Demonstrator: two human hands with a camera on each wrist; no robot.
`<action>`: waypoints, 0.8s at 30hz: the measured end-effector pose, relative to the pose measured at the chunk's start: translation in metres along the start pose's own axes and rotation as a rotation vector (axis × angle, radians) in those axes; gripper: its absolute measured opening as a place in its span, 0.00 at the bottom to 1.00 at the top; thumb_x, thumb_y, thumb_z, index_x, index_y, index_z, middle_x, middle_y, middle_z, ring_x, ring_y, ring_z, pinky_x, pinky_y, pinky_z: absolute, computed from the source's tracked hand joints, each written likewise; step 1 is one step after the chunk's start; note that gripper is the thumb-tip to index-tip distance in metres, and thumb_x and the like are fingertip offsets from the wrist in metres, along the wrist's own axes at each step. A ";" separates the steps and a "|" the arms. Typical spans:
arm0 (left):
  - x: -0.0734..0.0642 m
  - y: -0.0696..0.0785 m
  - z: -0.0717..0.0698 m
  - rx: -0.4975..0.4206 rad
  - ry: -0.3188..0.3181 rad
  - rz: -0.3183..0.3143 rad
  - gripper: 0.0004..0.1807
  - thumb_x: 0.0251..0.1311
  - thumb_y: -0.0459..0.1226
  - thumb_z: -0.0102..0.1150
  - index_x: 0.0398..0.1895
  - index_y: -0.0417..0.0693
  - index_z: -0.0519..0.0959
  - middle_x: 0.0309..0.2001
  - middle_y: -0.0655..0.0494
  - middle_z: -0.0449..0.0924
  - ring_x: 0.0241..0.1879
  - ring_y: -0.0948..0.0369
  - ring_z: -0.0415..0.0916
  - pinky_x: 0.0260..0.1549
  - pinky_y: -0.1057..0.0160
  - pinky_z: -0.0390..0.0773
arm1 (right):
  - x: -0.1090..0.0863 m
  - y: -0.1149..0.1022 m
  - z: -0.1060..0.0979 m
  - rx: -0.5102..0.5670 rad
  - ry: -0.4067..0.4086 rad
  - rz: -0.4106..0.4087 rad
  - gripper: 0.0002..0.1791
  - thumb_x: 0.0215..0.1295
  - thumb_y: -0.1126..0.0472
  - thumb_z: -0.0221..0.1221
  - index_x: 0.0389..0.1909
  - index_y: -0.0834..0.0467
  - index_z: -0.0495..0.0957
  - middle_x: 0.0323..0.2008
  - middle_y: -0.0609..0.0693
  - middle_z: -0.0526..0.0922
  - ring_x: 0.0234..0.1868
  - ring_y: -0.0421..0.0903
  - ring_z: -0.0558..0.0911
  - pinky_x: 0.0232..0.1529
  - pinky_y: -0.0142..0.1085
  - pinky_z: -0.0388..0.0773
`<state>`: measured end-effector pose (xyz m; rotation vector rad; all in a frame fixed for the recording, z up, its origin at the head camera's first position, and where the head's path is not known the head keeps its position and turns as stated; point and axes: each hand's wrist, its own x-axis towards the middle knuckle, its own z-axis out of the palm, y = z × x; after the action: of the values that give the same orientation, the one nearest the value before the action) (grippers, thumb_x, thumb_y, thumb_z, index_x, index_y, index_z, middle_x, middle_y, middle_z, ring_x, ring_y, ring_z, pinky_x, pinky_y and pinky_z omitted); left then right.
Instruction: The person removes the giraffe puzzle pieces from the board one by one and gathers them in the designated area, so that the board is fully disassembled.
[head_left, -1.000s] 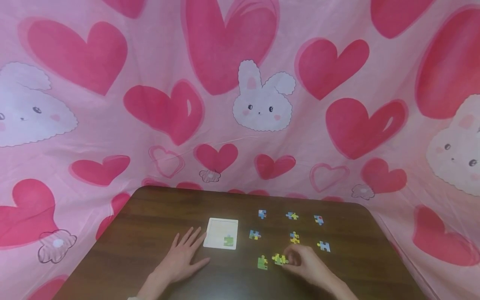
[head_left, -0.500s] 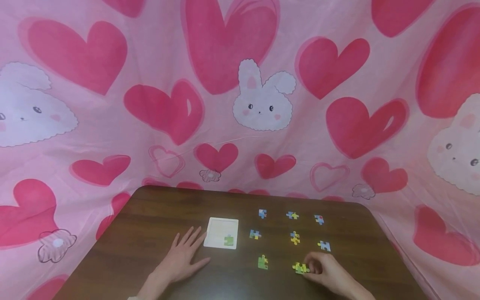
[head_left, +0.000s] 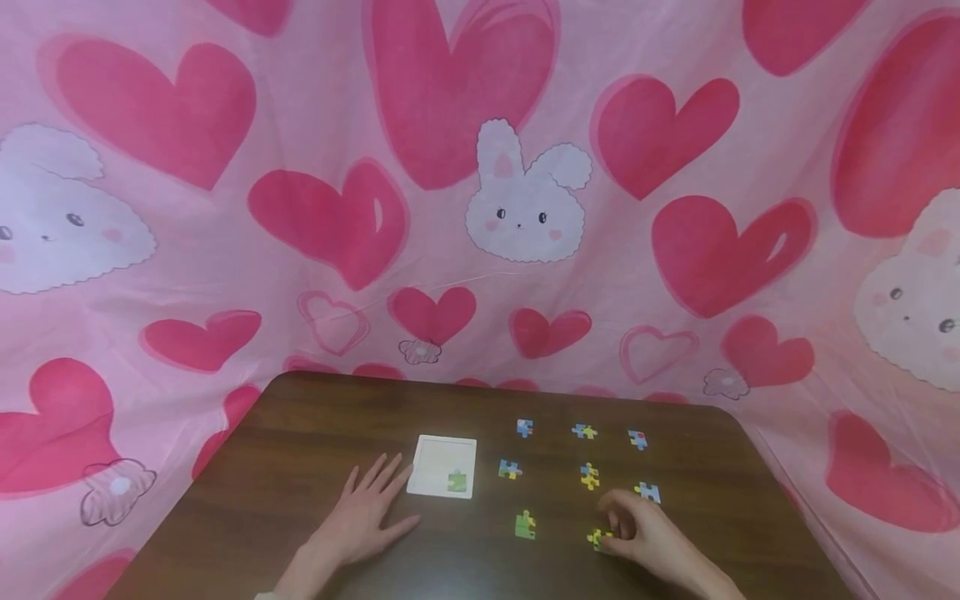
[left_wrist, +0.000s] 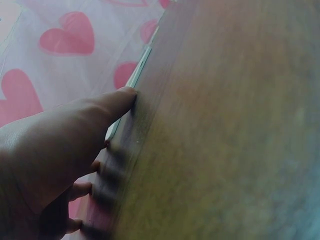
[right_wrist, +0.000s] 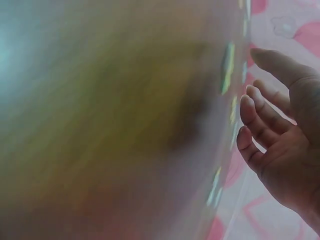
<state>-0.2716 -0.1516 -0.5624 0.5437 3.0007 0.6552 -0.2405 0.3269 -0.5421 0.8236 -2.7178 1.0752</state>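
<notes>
My left hand (head_left: 362,518) lies with fingers spread on the dark wooden table, index fingertip at the left edge of a white square puzzle tray (head_left: 431,467). A green jigsaw piece (head_left: 457,481) sits in the tray's lower right corner. To the right, my right hand (head_left: 639,530) hovers with fingers loosely bent over a yellow-green jigsaw piece (head_left: 597,538), partly covered by the thumb. In the right wrist view the right hand (right_wrist: 280,120) has its thumb and fingers apart, nothing between them. The left wrist view shows the left hand's thumb (left_wrist: 112,106) beside the tray edge.
Several other jigsaw pieces lie spaced out right of the tray, among them a green one (head_left: 525,525), a yellow-blue one (head_left: 589,476) and a light blue one (head_left: 648,492) close behind the right hand. A pink cloth (head_left: 465,275) with hearts and rabbits hangs behind the table (head_left: 345,417).
My right hand carried the yellow-green piece right, away from the green piece, set it down near the front and let go, its fingers lifting. The left hand has stayed put.
</notes>
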 end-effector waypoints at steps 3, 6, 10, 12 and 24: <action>0.001 0.000 0.000 0.006 -0.003 0.000 0.50 0.66 0.68 0.67 0.85 0.55 0.68 0.87 0.45 0.62 0.88 0.38 0.54 0.82 0.20 0.48 | 0.016 -0.011 0.004 0.023 -0.019 0.040 0.19 0.62 0.61 0.79 0.49 0.61 0.83 0.32 0.41 0.80 0.31 0.28 0.73 0.29 0.28 0.76; 0.000 0.000 -0.001 0.004 -0.007 -0.001 0.50 0.66 0.68 0.67 0.85 0.54 0.68 0.87 0.44 0.63 0.88 0.38 0.54 0.82 0.20 0.48 | 0.032 -0.020 0.011 0.045 -0.053 0.055 0.21 0.63 0.60 0.78 0.52 0.62 0.82 0.33 0.42 0.80 0.31 0.28 0.74 0.30 0.28 0.77; 0.000 0.000 -0.002 -0.002 -0.014 -0.002 0.50 0.67 0.68 0.67 0.85 0.54 0.68 0.87 0.44 0.62 0.88 0.37 0.54 0.82 0.20 0.48 | 0.052 -0.030 0.023 0.082 -0.090 0.062 0.23 0.65 0.60 0.77 0.56 0.63 0.81 0.34 0.44 0.81 0.31 0.29 0.75 0.31 0.28 0.79; -0.001 0.001 -0.002 -0.004 -0.015 0.000 0.50 0.66 0.68 0.67 0.85 0.54 0.68 0.87 0.44 0.62 0.88 0.37 0.54 0.81 0.20 0.48 | 0.063 -0.036 0.030 0.105 -0.105 0.082 0.24 0.66 0.59 0.77 0.57 0.63 0.81 0.35 0.45 0.81 0.32 0.30 0.76 0.33 0.28 0.79; -0.001 0.000 -0.002 0.010 0.018 0.030 0.49 0.66 0.66 0.69 0.83 0.52 0.70 0.85 0.43 0.65 0.86 0.37 0.57 0.80 0.19 0.52 | 0.112 -0.043 0.069 0.134 -0.110 -0.010 0.25 0.67 0.60 0.77 0.59 0.66 0.81 0.33 0.48 0.83 0.30 0.33 0.76 0.31 0.29 0.80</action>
<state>-0.2707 -0.1529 -0.5610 0.5876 3.0195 0.6509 -0.3063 0.2052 -0.5350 0.9419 -2.7509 1.2573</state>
